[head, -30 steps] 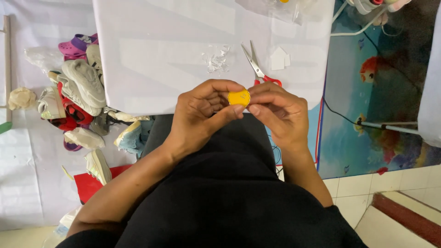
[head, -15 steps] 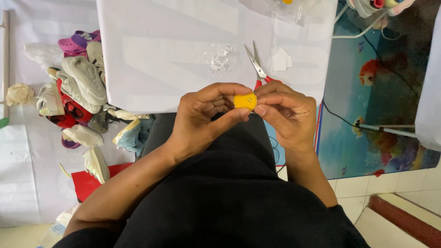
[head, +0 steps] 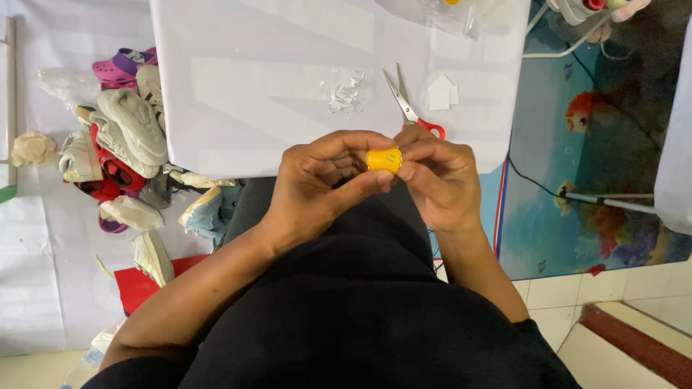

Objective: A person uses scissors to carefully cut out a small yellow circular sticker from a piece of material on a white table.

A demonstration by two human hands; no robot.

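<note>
Both hands meet over my lap, just in front of the white table. A small round yellow object is pinched between the fingertips of my left hand and my right hand. Its flat yellow face points up at the camera; the rest of it is hidden by my fingers. Red-handled scissors lie on the table just beyond my right hand, blades pointing away. Small clear scraps and white paper bits lie beside them.
A heap of shoes and sandals covers the floor at the left of the table. A blue mat with fish pictures lies at the right, crossed by a cable. A clear plastic bag sits at the table's far edge.
My hands and the yellow object have shifted slightly to the right and up in the view; the grip on it looks the same.
</note>
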